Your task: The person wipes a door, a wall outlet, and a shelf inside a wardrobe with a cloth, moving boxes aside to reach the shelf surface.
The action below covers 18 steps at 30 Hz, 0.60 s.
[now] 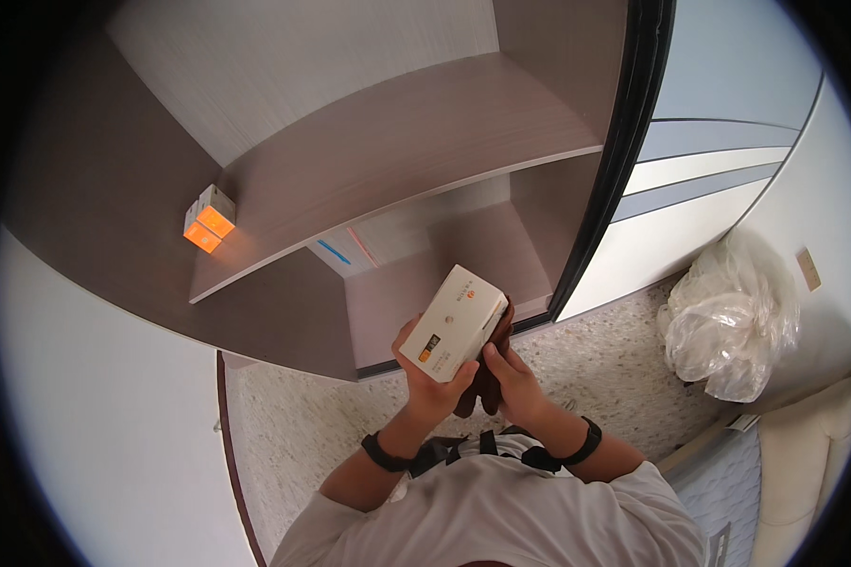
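Observation:
A white cardboard box (454, 322) with printed writing and an orange-and-black patch is tilted in front of my chest. My left hand (432, 386) grips its lower left end, the thumb lying over the near edge. A dark brown cloth (488, 390), perhaps a glove, is bunched in my right hand (518, 379). Part of the cloth runs up along the box's right side, and my right thumb rests by that edge. Two small boxes (209, 220) with orange ends stand side by side at the left end of the cabinet shelf (411, 156).
The open cabinet has a lower compartment (482, 234) with blue and red strips at its back. A black door frame (596, 191) borders it on the right, beside a striped sliding door (709, 170). A clear plastic bag bundle (730, 326) and a mattress (716, 482) lie to the right.

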Motion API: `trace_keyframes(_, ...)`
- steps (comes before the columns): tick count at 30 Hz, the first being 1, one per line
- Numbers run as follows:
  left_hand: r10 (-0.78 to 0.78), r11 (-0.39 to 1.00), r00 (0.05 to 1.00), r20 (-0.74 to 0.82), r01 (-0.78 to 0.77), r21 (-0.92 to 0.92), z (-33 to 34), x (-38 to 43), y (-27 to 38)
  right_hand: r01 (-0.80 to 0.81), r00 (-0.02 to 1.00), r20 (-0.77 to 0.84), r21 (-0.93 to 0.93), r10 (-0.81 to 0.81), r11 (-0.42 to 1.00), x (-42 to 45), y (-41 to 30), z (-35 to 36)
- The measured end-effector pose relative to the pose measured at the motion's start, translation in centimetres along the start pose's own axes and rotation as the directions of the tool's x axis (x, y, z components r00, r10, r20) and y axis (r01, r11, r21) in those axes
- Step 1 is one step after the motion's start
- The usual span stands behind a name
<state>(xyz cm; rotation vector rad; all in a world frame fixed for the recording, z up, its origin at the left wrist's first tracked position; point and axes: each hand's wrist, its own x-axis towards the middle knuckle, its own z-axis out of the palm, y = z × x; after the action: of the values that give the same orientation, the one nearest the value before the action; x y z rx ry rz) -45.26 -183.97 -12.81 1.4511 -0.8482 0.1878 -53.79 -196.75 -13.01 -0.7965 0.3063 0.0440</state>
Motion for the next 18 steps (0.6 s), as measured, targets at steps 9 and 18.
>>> trace_keyframes(9,-0.118,0.992,0.985,0.125,0.112,0.057,-2.1,2.8,-3.0,-0.045,0.992,-0.102,0.227,0.07,0.973,4.5,-2.4,-2.3)
trace_keyframes(18,-0.112,0.916,0.989,0.097,0.065,0.396,-12.3,6.0,-2.7,0.575,0.777,0.428,-0.78,-0.461,0.246,11.1,-4.1,7.1)
